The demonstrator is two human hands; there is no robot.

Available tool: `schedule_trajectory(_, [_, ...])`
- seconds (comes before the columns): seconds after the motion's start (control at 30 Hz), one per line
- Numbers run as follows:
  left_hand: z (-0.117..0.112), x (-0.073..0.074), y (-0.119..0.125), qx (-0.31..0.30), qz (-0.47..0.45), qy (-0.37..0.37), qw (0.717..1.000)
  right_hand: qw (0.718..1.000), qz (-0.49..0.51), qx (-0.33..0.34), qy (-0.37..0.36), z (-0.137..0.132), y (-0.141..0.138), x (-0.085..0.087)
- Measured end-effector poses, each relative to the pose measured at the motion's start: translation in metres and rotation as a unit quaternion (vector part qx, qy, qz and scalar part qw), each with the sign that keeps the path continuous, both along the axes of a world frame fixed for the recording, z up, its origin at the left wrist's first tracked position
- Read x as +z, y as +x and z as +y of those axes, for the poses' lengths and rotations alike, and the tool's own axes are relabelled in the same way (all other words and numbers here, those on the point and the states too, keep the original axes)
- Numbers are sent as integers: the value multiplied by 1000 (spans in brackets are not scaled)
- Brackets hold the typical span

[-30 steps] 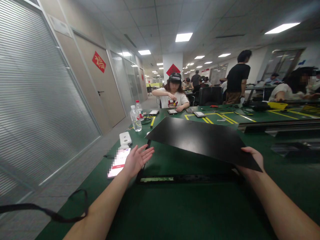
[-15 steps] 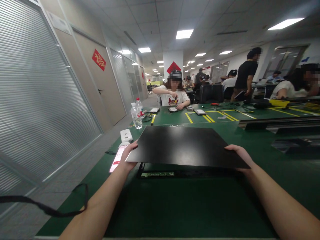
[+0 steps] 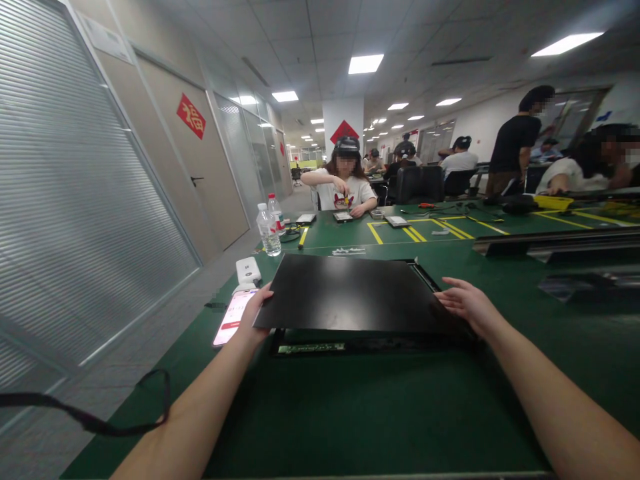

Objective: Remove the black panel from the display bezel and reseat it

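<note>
A thin, glossy black rectangular sheet (image 3: 345, 293) lies slightly tilted over a black frame (image 3: 370, 347), its near edge raised above it. Along the frame's near side shows a strip of green circuit board (image 3: 311, 348). My left hand (image 3: 257, 317) grips the sheet's left edge, thumb on top and the other fingers hidden below. At the right edge, my right hand (image 3: 465, 303) has its fingers stretched out and thumb apart, fingertips against or just beside the sheet; exact contact is unclear. The frame's far right corner shows past the sheet.
Left of the sheet lie a lit phone (image 3: 234, 317) and a white device (image 3: 248, 271). Two bottles (image 3: 270, 230) stand beyond. Metal channel pieces (image 3: 565, 243) lie at the right. A person (image 3: 345, 183) works across the green table (image 3: 370, 413). A black strap (image 3: 90, 417) hangs at left.
The sheet's right side has shifted left and down over the frame, uncovering the frame's far right corner. My right hand has loosened from its pinch and its fingers have spread.
</note>
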State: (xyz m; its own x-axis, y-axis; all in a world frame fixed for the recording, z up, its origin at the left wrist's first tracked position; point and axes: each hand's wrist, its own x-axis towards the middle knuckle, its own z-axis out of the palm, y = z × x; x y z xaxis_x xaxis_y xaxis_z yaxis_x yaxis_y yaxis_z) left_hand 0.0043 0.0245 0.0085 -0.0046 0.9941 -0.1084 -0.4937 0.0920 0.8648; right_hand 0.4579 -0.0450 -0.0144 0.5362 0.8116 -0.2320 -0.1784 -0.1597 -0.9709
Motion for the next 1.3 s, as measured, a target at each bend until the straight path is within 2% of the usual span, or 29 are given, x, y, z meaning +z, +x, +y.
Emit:
schedule_trajectory(0.13, [0, -9, 5, -13, 18, -7, 1000, 996, -84, -15, -4, 1, 2, -4])
schedule_trajectory(0.3, [2, -20, 5, -1, 22, 9, 1000, 989, -144, -16, -2, -1, 2, -2])
schedule_trajectory(0.53, [3, -22, 6, -24, 67, 1, 997, 982, -185, -27, -3, 0, 7, -3])
schedule_trajectory(0.77, [7, -25, 5, -44, 103, -20, 994, 982, -188, -27, -6, 5, 14, -12])
schedule_trajectory(1.0, [10, -29, -1, -50, 106, -32, 993, 981, -193, -18, -16, 3, 13, -11])
schedule_trajectory(1.17, [8, -24, 3, -41, 92, -35, 994, 982, -187, -17, -17, 3, 13, -9])
schedule_trajectory(1.3, [6, -17, 5, -61, 77, -44, 994, 985, -170, -22, -12, 4, 15, -12])
